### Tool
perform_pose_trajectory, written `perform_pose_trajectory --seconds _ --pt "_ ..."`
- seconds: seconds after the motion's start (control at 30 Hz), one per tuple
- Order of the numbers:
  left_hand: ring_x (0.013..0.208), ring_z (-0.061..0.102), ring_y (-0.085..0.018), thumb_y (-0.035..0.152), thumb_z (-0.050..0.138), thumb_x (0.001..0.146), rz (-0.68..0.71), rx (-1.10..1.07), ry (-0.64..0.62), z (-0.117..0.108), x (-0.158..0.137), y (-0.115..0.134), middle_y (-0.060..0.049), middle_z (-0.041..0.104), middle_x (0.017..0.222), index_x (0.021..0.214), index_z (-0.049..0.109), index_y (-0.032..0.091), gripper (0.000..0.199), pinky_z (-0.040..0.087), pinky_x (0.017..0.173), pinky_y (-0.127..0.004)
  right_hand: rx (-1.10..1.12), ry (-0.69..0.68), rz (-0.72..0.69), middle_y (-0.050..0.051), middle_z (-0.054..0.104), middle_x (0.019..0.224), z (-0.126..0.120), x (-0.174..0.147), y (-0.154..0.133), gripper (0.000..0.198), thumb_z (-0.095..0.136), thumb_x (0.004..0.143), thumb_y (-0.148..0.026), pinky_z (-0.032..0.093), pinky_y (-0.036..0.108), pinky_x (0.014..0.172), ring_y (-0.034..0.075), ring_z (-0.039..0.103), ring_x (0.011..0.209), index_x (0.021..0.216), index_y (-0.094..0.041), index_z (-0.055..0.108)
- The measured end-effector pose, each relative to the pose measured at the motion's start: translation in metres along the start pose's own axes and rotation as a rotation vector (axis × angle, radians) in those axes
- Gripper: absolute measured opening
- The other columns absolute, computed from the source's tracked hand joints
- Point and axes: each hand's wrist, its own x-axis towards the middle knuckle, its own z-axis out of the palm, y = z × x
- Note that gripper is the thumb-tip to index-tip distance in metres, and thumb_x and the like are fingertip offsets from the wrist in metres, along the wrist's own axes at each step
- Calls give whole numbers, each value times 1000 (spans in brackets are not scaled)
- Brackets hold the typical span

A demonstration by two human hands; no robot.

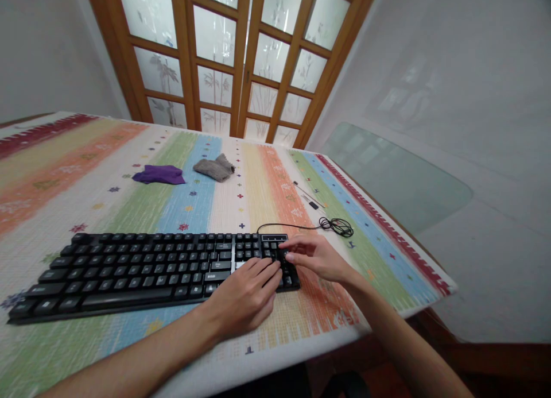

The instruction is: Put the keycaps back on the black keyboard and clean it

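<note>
Resting left hand (252, 289), fingers loosely together, on the number pad (287, 280) of the keyboard (142, 267) lying on the tablecloth (318, 306); poising right hand (316, 257) there, thumb and forefinger apart; possibly risking stray presses by crowding fingertips.

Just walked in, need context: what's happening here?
A person has both hands at the number pad of a black keyboard: left hand reaching over from its left, right hand curled at its right. Whether they're pressing isn't clear. The keyboard's cable lies bundled on the striped tablecloth; a purple cloth and a gray cloth lie beyond.
</note>
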Motion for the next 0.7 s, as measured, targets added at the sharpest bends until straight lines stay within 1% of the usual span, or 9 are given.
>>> perform_pose_trajectory --seconds 0.17,0.3,0.4,0.53,0.63,0.7 --pt "116 60 -30 16 49 95 -1 -10 -5 -1 1 0 -18 66 125 128 59 2 37 53 98 -46 -71 -20 -37 6 73 89 0 1 -3 32 74 89 -46 56 30 71 17 65 78 105 -18 77" --pt "115 60 -30 15 49 95 -10 -16 -13 -1 1 1 -18 67 123 127 59 3 36 53 98 -45 -144 16 -59 6 74 92 -2 2 -3 26 74 89 -38 56 30 71 17 66 77 106 -18 76" --pt "115 60 -30 16 50 95 -8 -12 -22 -2 1 1 -18 67 122 127 59 3 36 52 99 -45 -239 -6 -80 5 74 91 -3 4 -4 20 72 90 -34 57 30 73 17 66 78 102 -19 76" --pt "115 61 -30 15 51 94 1 -16 -31 -3 2 1 -18 67 121 127 59 3 36 52 99 -44 -399 -23 -153 4 71 88 1 7 -8 11 67 93 -24 54 31 74 17 65 78 99 -19 75" --pt "116 61 -31 16 51 94 -5 -19 -41 -3 2 0 -18 67 122 127 59 3 37 52 98 -44 -507 -29 -180 5 69 93 6 10 -12 12 65 92 -15 52 32 80 18 64 85 97 -19 75" --pt "116 60 -30 16 50 94 -10 -21 -44 -3 1 1 -17 67 122 127 59 4 36 52 98 -44 -549 -37 -176 6 68 94 9 12 -14 14 64 93 -12 52 32 81 18 64 87 97 -18 76"
